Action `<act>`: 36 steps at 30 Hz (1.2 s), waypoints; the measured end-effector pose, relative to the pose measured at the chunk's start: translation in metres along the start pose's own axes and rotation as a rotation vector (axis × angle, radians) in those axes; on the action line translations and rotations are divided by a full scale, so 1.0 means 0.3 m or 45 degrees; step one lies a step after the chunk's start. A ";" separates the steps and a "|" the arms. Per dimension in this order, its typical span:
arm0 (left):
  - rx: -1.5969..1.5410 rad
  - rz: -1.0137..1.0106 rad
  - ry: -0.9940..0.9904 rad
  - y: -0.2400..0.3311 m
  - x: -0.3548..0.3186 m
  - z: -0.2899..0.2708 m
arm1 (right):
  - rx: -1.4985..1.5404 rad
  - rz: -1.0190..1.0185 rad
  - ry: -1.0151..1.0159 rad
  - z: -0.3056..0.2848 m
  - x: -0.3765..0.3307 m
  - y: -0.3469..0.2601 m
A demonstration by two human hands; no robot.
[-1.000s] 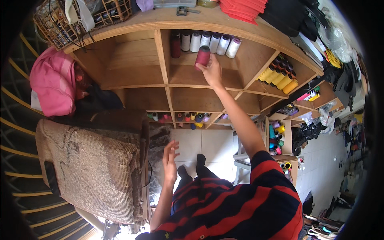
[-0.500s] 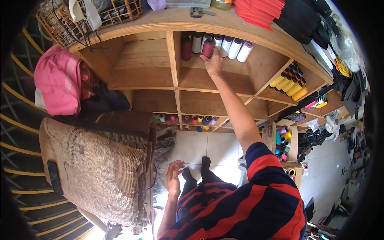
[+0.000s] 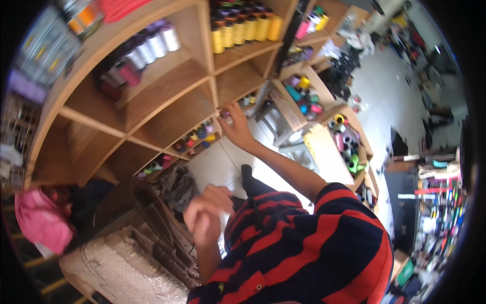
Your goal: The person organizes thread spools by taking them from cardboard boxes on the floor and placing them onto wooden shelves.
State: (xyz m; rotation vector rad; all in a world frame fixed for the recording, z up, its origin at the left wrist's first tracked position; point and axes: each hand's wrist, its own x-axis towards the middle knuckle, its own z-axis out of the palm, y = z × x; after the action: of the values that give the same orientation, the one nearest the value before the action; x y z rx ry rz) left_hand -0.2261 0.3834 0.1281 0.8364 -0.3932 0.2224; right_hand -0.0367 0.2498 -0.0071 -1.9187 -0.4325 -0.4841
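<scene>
My right hand (image 3: 235, 127) reaches down to the wooden shelf unit (image 3: 173, 107), beside an upright divider. Its thumb and fingers are apart, with a small purple spool (image 3: 226, 117) showing between them. I cannot make out whether the fingers touch it. Just left of the hand, several small thread spools (image 3: 201, 133) of mixed colours stand in a low compartment. My left hand (image 3: 206, 209) hangs in front of my body, smeared by motion, nearest to the covered chair-like piece. Its finger positions are unclear. The dark red thread cone (image 3: 128, 72) stands before white cones (image 3: 156, 46) in an upper compartment.
Yellow thread cones (image 3: 246, 30) fill another upper compartment. Open cardboard boxes (image 3: 353, 159) of coloured spools stand on the right. A piece under a woven brown cover (image 3: 126, 263) stands lower left, near a pink cloth (image 3: 43, 220). Black plastic (image 3: 178, 186) lies on the tiled floor.
My right hand has left the dark red cone and moved down to the lower shelves. The view has swung to the right. My left hand has moved and blurred.
</scene>
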 end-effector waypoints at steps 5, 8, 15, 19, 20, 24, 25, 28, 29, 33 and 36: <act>-0.701 0.107 -0.601 0.034 0.121 0.363 | -0.055 0.478 0.180 -0.385 -0.358 0.174; -0.791 0.065 -0.635 -0.027 0.163 0.470 | -0.185 0.638 0.196 -0.562 -0.555 0.251; -0.737 0.381 -0.409 -0.177 0.227 0.594 | -0.147 0.735 -0.043 -0.662 -0.565 0.291; -0.624 0.612 -0.121 -0.196 0.206 0.634 | -0.058 0.519 -0.372 -0.568 -0.306 0.211; -0.508 0.579 -0.156 -0.174 0.208 0.599 | -0.033 0.459 -0.442 -0.522 -0.231 0.175; -0.056 0.541 -0.589 -0.103 0.294 0.351 | 0.132 -0.169 -0.601 -0.273 0.087 0.053; 0.174 0.516 -0.436 -0.094 0.310 0.276 | 0.195 -0.177 -0.658 -0.189 0.176 0.010; 1.242 0.306 0.098 0.020 0.460 0.008 | 0.008 -0.368 -0.701 0.063 0.464 -0.097; 1.264 0.287 0.277 0.044 0.567 -0.073 | -0.044 -0.493 -0.614 0.152 0.559 -0.107; 2.229 0.305 0.342 0.137 0.900 -0.554 | -0.253 -0.709 -0.500 0.416 0.871 -0.166; 2.472 0.424 0.254 0.140 1.060 -0.785 | -0.497 -0.609 -0.507 0.502 0.950 -0.182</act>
State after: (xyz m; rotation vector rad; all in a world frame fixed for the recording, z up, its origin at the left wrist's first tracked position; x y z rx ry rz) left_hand 0.1063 0.6012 0.1486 2.6137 0.0062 1.0661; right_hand 0.1988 0.4311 0.1291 -2.2992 -1.1429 -0.5181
